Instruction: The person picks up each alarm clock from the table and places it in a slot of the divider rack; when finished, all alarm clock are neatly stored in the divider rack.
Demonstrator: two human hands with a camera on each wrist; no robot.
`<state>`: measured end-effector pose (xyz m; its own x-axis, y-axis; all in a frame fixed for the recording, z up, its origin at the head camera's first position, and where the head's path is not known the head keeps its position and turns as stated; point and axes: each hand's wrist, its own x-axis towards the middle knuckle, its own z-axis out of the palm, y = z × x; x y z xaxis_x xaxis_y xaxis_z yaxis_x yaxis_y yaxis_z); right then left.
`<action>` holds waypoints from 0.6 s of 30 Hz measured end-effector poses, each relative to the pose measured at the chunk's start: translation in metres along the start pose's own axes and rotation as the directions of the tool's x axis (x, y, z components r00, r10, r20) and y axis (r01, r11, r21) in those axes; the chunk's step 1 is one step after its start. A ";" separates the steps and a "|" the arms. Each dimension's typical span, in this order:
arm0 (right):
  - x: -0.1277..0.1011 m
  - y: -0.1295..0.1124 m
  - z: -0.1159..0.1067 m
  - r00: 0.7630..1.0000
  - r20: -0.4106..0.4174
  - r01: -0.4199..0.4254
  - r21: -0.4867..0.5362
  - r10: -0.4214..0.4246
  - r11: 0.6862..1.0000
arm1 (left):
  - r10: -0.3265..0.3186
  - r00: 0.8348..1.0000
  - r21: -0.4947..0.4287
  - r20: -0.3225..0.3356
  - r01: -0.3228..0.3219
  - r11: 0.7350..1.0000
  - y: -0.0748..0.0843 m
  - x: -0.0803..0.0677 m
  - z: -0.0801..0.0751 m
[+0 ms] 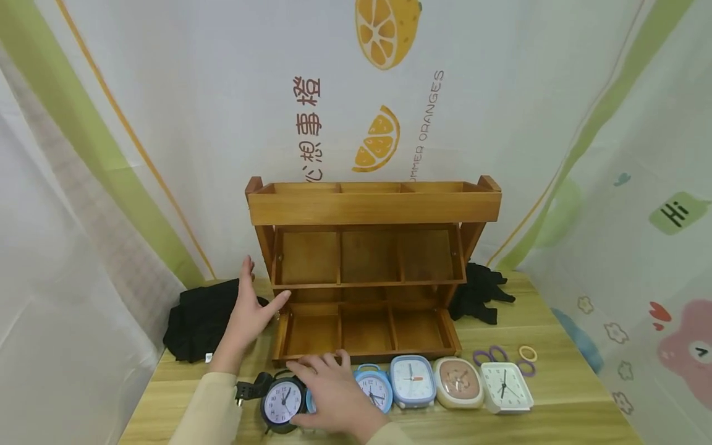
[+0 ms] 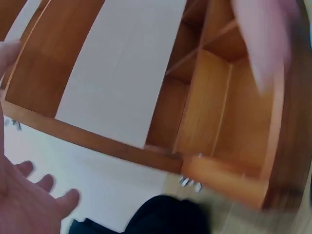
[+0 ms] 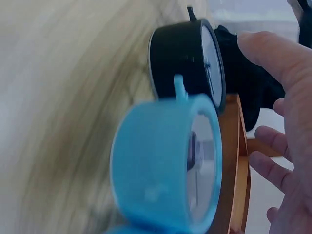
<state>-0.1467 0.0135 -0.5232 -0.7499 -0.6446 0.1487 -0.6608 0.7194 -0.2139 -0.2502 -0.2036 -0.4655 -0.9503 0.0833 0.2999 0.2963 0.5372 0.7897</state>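
1. Left hand (image 1: 245,318): fingers spread, holding nothing, beside wooden rack (image 1: 369,272).
2. Right hand (image 1: 330,395): fingers loosely apart over blue clock (image 3: 168,165), on desk (image 1: 567,408) beside black clock (image 1: 282,403); grip unclear.

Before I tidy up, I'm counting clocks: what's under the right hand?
Under the right hand a blue clock shows only at its edge, beside the black clock. Its face is covered.

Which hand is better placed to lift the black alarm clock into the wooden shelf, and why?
Probably the right hand: it lies spread over the clocks, thumb beside the black alarm clock. The left hand is open beside the wooden shelf.
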 end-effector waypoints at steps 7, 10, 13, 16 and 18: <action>0.011 -0.017 0.008 0.999 0.039 0.022 -0.029 -0.021 0.999 | -0.064 0.995 -0.150 0.082 0.076 0.986 0.003 0.010 0.008; 0.015 -0.021 0.014 0.995 0.101 0.020 -0.015 -0.019 1.000 | -0.050 0.996 -0.148 0.074 0.060 0.987 0.007 0.014 0.008; 0.017 -0.023 0.019 0.989 0.150 0.010 0.004 -0.010 1.000 | -0.032 0.997 -0.148 0.070 0.042 0.988 0.007 0.017 0.007; 0.018 -0.023 0.023 0.986 0.169 -0.008 0.005 0.007 1.000 | -0.030 0.997 -0.180 0.071 0.042 0.983 0.006 0.019 0.009; 0.018 -0.021 0.026 0.984 0.177 -0.019 -0.001 0.019 1.000 | -0.033 0.997 -0.204 0.070 0.047 0.978 0.007 0.019 0.011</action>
<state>-0.1455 -0.0205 -0.5410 -0.7449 -0.6665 -0.0289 -0.6464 0.7318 -0.2161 -0.2675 -0.1889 -0.4601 -0.9640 0.1236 0.2356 0.2648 0.3581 0.8954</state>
